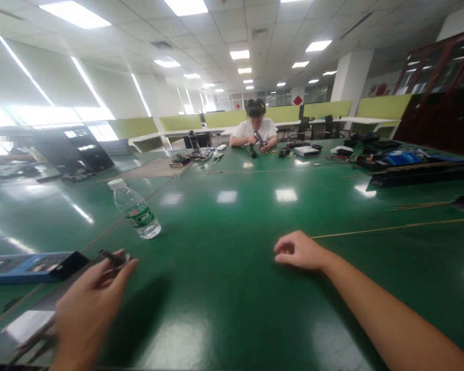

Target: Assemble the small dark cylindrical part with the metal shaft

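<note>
My left hand [95, 301], at the lower left, pinches a small dark part with a shiny metal end [119, 259] between thumb and fingers, raised a little over the table. Its exact kind is too blurred to tell. My right hand [299, 251] lies on the green tabletop [216, 278] with its fingers loosely curled in, and I see nothing in them. A thin brass-coloured rod [390, 228] runs from beside my right wrist toward the right edge. Beyond my left hand stands a clear water bottle [141, 215] with a green label and white cap.
A blue power strip or case [31, 267] lies at the left edge, near a white item [27, 325]. Across the table a person [255, 131] handles a dark tool. Tools and parts [307, 150] lie along the far side, with a black channel [421, 175] at right.
</note>
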The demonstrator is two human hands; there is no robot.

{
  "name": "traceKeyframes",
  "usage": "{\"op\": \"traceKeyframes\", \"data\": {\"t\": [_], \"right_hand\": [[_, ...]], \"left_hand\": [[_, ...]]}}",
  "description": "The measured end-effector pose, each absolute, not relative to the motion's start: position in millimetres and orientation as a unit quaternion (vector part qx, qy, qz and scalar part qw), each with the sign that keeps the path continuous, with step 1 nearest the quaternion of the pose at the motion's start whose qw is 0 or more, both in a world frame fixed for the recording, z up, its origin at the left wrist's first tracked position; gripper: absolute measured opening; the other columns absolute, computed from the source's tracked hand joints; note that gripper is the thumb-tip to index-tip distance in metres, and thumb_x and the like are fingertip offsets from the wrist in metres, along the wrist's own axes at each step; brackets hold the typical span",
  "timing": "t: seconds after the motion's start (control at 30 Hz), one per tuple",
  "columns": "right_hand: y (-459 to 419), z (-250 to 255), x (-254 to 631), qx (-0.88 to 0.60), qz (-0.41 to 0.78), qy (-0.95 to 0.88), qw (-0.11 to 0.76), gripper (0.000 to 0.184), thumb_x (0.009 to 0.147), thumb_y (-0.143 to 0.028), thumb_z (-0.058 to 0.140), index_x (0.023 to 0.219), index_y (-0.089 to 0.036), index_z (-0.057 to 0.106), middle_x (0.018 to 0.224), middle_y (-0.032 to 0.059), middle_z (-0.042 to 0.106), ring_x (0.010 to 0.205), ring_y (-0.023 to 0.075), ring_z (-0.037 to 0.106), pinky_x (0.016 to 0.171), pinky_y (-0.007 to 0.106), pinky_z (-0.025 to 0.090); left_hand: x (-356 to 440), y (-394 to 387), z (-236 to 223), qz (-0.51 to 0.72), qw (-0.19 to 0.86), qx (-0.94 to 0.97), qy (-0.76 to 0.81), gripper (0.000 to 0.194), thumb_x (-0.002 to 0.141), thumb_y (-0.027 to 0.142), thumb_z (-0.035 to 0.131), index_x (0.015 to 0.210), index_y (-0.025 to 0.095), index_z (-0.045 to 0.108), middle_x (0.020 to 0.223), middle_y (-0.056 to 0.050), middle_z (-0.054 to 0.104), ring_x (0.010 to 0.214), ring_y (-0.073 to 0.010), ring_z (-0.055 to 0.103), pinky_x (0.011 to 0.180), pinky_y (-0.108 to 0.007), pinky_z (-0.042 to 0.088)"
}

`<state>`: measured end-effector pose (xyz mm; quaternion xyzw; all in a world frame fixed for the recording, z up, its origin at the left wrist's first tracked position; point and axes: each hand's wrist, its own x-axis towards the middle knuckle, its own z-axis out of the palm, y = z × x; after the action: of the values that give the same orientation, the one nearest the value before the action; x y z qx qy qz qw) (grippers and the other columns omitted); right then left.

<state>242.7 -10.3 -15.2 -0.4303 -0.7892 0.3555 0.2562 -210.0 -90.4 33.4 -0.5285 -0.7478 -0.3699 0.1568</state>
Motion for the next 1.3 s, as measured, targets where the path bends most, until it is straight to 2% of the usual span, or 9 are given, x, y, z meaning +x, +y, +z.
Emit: {"op": "traceKeyframes", "data": {"t": [0.07,0.13,0.27,0.43,0.57,0.7,0.97,1.17,1.3], "right_hand": [[-10,-17,243,-0.430,0.354,-0.788,0.263,0.027,0.076,-0.039,0.074,0.090,-0.016,0.076,0.077,0.0053,0.073,0.067,0.0168,0.064,0.061,0.026,0.048],[-8,-18,243,-0.427,0.355,-0.786,0.273,0.027,0.076,-0.039,0.074,0.089,-0.016,0.076,0.076,0.0051,0.073,0.066,0.0169,0.064,0.061,0.026,0.048],[-4,-18,245,-0.445,0.335,-0.770,0.310,0.025,0.078,-0.037,0.072,0.090,-0.016,0.076,0.076,0.0053,0.073,0.066,0.0169,0.064,0.061,0.027,0.049],[-1,-20,244,-0.485,0.285,-0.755,0.338,0.025,0.078,-0.026,0.069,0.102,-0.017,0.073,0.076,0.0034,0.073,0.064,0.0159,0.064,0.063,0.027,0.049],[-4,-21,240,-0.462,0.287,-0.768,0.338,0.036,0.077,-0.019,0.068,0.113,-0.019,0.068,0.080,0.0024,0.072,0.066,0.0158,0.065,0.065,0.027,0.051],[-10,-17,236,-0.440,0.264,-0.791,0.335,0.040,0.074,-0.018,0.070,0.115,-0.021,0.067,0.086,0.0030,0.071,0.073,0.0177,0.065,0.069,0.028,0.051],[-14,-12,236,-0.412,0.232,-0.808,0.351,0.035,0.074,-0.026,0.076,0.108,-0.021,0.068,0.093,0.0049,0.071,0.079,0.0192,0.064,0.073,0.029,0.050],[-15,-12,234,-0.399,0.212,-0.813,0.367,0.030,0.074,-0.020,0.073,0.104,-0.020,0.069,0.091,0.0043,0.070,0.078,0.0185,0.063,0.072,0.030,0.049],[-16,-11,234,-0.391,0.206,-0.817,0.371,0.027,0.075,-0.018,0.072,0.102,-0.020,0.069,0.090,0.0036,0.070,0.078,0.0182,0.063,0.073,0.029,0.049]], "left_hand": [[-164,-70,56,-0.410,0.120,-0.571,-0.701,0.033,0.082,0.051,0.066,0.106,0.029,0.069,0.098,0.006,0.072,0.078,-0.0169,0.070,0.077,-0.032,0.058],[-120,-48,68,-0.439,0.059,-0.641,-0.626,0.036,0.083,0.050,0.065,0.109,0.026,0.069,0.108,0.001,0.070,0.082,-0.0169,0.070,0.082,-0.032,0.058],[-48,-9,64,-0.455,-0.021,-0.736,-0.500,0.045,0.082,0.042,0.069,0.121,0.020,0.063,0.109,-0.006,0.069,0.086,-0.0193,0.069,0.082,-0.033,0.060],[3,6,30,-0.402,-0.081,-0.819,-0.402,0.021,0.080,0.024,0.071,0.101,0.020,0.069,0.100,-0.007,0.069,0.090,-0.0199,0.066,0.081,-0.032,0.057],[12,-1,5,-0.370,-0.125,-0.846,-0.363,0.020,0.081,0.017,0.067,0.100,0.021,0.068,0.097,-0.006,0.066,0.085,-0.0171,0.063,0.077,-0.030,0.055],[13,-8,-1,-0.378,-0.145,-0.849,-0.338,0.023,0.081,0.014,0.065,0.102,0.022,0.067,0.098,-0.006,0.063,0.086,-0.0164,0.061,0.077,-0.029,0.053],[17,-10,0,-0.398,-0.144,-0.841,-0.336,0.028,0.081,0.014,0.067,0.108,0.021,0.066,0.103,-0.007,0.066,0.096,-0.0195,0.062,0.085,-0.033,0.052],[17,-9,-2,-0.396,-0.138,-0.846,-0.331,0.030,0.080,0.017,0.069,0.110,0.021,0.065,0.103,-0.006,0.067,0.096,-0.0193,0.063,0.085,-0.032,0.052],[17,-8,-3,-0.393,-0.136,-0.847,-0.331,0.023,0.081,0.018,0.070,0.103,0.021,0.066,0.099,-0.005,0.067,0.091,-0.0175,0.063,0.081,-0.029,0.052]]}}
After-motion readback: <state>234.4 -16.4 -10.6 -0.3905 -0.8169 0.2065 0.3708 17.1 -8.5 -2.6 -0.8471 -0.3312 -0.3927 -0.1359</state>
